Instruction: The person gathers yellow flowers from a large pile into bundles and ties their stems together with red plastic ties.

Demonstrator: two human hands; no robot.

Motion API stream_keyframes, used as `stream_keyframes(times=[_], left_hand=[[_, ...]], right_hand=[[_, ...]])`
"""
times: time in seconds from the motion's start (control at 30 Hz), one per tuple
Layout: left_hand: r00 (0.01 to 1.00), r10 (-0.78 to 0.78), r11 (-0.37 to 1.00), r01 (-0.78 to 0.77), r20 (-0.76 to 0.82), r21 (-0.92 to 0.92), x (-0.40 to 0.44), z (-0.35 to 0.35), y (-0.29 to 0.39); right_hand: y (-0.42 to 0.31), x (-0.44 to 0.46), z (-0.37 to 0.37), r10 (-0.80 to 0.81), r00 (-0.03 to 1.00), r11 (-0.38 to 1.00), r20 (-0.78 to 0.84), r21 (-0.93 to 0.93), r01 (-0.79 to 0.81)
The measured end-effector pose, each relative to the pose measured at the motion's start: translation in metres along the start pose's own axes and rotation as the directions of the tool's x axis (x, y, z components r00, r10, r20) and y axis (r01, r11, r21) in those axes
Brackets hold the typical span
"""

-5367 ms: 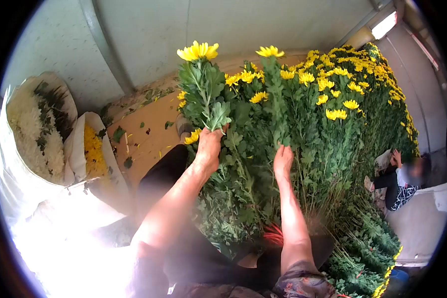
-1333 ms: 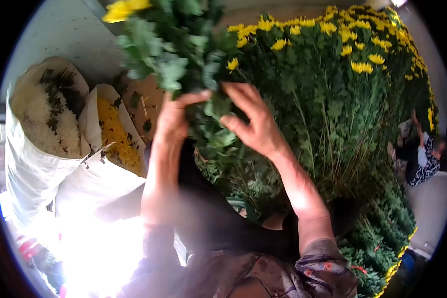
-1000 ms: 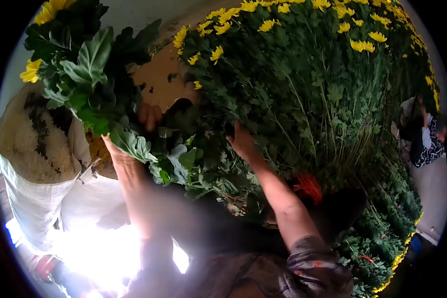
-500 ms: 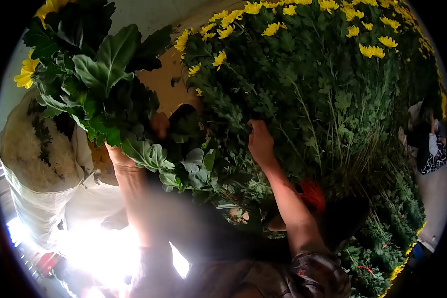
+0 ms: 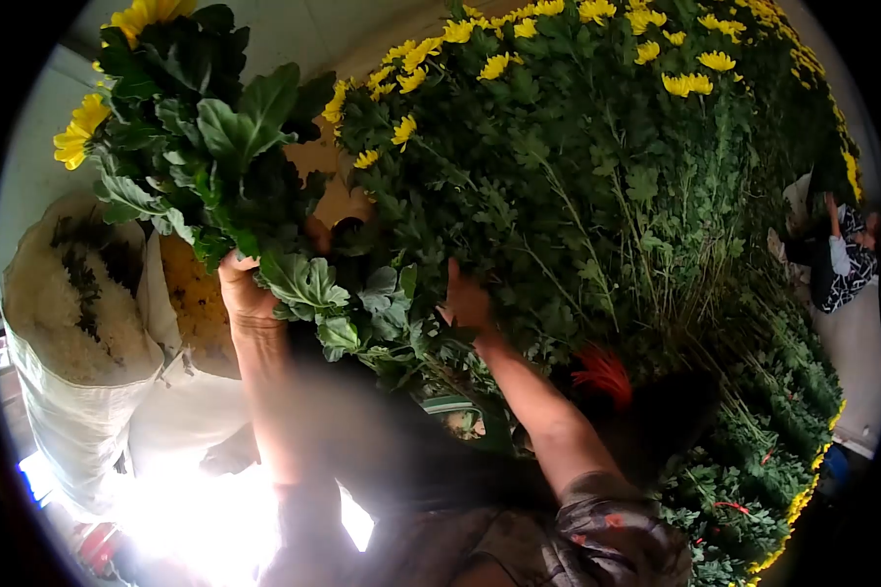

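My left hand (image 5: pixel 247 286) is closed round the lower part of a bunch of yellow chrysanthemums (image 5: pixel 220 147), held upright at the left, its broad leaves hiding most of the fingers. Yellow blooms show at its top. My right hand (image 5: pixel 468 301) is at the left side of a big pile of chrysanthemums (image 5: pixel 597 186), with a finger stretched out and the thumb apart. It is in front of the leaves, and I see nothing held in it. Between both hands hang loose leafy stems (image 5: pixel 387 303).
White sacks (image 5: pixel 78 391) stand at the left, one with pale plant bits in it. Red strands (image 5: pixel 602 374) lie beside my right forearm. More tied chrysanthemums (image 5: pixel 744 489) lie at lower right. Another person (image 5: pixel 847 259) is at the far right edge.
My right hand has moved left and slightly down, away from the pile's stems, and its finger has straightened. My left hand still holds the bunch, shifted slightly right in view.
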State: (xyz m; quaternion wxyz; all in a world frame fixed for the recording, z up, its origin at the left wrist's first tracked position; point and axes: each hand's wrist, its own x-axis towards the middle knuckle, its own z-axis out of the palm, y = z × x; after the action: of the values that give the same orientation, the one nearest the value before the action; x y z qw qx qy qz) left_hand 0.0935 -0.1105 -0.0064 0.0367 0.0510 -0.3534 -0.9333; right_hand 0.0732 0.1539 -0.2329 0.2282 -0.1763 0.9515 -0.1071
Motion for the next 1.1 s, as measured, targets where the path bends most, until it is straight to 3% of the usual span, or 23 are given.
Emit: stream_keyframes(times=[0.03, 0.1, 0.17, 0.23, 0.3, 0.33, 0.4, 0.43, 0.5, 0.67, 0.73, 0.83, 0.9, 0.93, 0.97, 1.03, 1.07, 1.1], left_hand=[[1.000, -0.010, 1.000, 0.010, 0.025, 0.028, 0.002, -0.001, 0.002], [1.000, 0.004, 0.999, -0.004, -0.001, 0.040, 0.003, 0.004, 0.002], [0.994, 0.002, 1.000, 0.000, -0.108, 0.018, 0.001, 0.006, 0.002], [0.996, 0.005, 1.000, -0.005, -0.091, -0.003, 0.002, 0.002, 0.002], [0.998, -0.012, 0.999, 0.010, -0.063, -0.031, 0.002, 0.002, 0.002], [0.998, -0.010, 0.999, 0.007, -0.062, -0.037, 0.002, 0.004, 0.002], [0.999, -0.043, 0.998, 0.042, -0.019, -0.057, 0.003, 0.007, 0.001], [0.999, -0.035, 0.998, 0.034, -0.016, -0.059, 0.003, 0.008, 0.001], [0.999, -0.034, 0.999, 0.033, -0.029, -0.021, 0.003, 0.004, -0.001], [0.999, -0.049, 0.996, 0.050, 0.020, -0.070, 0.005, 0.001, -0.003], [0.992, -0.010, 0.991, -0.007, -0.130, -0.135, 0.007, 0.003, -0.007], [0.973, -0.052, 0.996, 0.034, -0.224, -0.086, 0.013, -0.001, -0.011], [0.950, -0.077, 0.995, 0.053, -0.303, -0.088, 0.019, -0.003, -0.015], [0.933, -0.128, 0.991, 0.108, -0.338, -0.076, 0.020, -0.002, -0.014], [0.915, -0.103, 0.995, 0.096, -0.390, -0.039, 0.021, 0.009, -0.013], [0.884, 0.019, 0.997, 0.015, -0.467, 0.070, 0.023, 0.040, -0.013], [0.859, 0.030, 0.995, 0.021, -0.511, 0.094, 0.029, 0.036, -0.016], [0.848, 0.064, 0.995, -0.014, -0.526, 0.098, 0.031, 0.041, -0.018]], right_hand=[[-0.001, -0.001, 0.010, 0.001, 1.000, 1.000, -0.007, 0.005, -0.001], [0.000, 0.004, 0.031, -0.149, 0.978, 0.986, -0.146, 0.052, 0.158], [-0.005, -0.007, 0.000, -0.149, 0.979, 0.986, -0.138, 0.058, 0.158], [0.003, -0.017, -0.027, -0.159, 0.980, 0.985, -0.122, 0.053, 0.167], [0.031, -0.028, -0.047, -0.162, 0.900, 0.984, -0.404, 0.005, 0.179], [0.041, -0.029, -0.058, -0.164, 0.900, 0.984, -0.404, -0.002, 0.179], [0.059, -0.024, -0.079, 0.040, 0.934, 0.994, -0.354, 0.108, -0.002], [0.068, -0.018, -0.080, 0.035, 0.932, 0.995, -0.360, 0.103, 0.003], [0.082, -0.004, -0.072, -0.111, 0.849, 0.977, -0.516, -0.215, -0.003], [0.088, 0.012, -0.051, -0.066, 0.920, 0.975, -0.385, -0.220, -0.022], [0.094, 0.018, -0.054, -0.041, 0.949, 0.974, -0.312, -0.225, -0.032], [0.097, 0.026, -0.061, -0.124, 0.937, 0.988, -0.328, -0.132, 0.084], [0.104, 0.028, -0.071, -0.001, 0.949, 0.933, -0.316, 0.340, 0.114], [0.099, 0.023, -0.092, -0.024, 0.945, 0.935, -0.325, 0.328, 0.136], [0.087, 0.009, -0.125, 0.065, 0.970, 0.874, -0.233, 0.482, 0.057], [0.077, -0.005, -0.152, 0.168, 0.959, 0.809, -0.229, 0.588, -0.002], [0.077, -0.009, -0.156, 0.193, 0.922, 0.830, -0.335, 0.556, 0.029], [0.084, -0.010, -0.162, 0.185, 0.937, 0.770, -0.296, 0.636, 0.049]])
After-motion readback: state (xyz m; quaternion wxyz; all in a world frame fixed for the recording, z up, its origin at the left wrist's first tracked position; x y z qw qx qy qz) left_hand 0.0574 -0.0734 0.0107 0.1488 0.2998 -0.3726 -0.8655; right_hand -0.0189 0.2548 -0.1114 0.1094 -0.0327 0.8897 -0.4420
